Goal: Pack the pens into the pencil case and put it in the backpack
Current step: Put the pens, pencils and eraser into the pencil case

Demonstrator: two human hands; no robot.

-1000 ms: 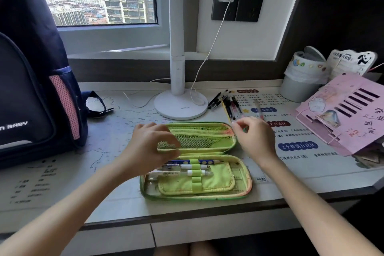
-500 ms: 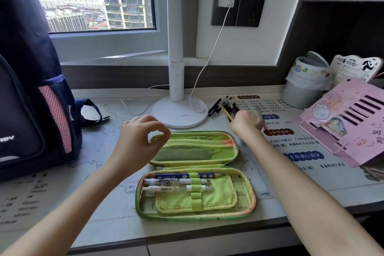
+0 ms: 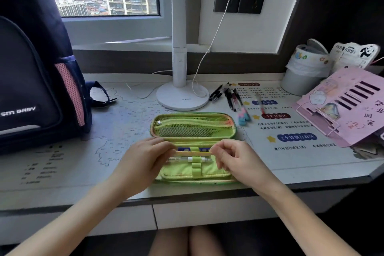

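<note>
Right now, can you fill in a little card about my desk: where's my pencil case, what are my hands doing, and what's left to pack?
pencil case: open flat on the desk, in front of the lamp base
left hand: pinches one end of the yellow pencil
right hand: pinches the other end
inside the case: blue pen and white pen, under the elastic loops
left to pack: pens lying loose, right of the lamp base
backpack: standing on the desk's left side
</note>
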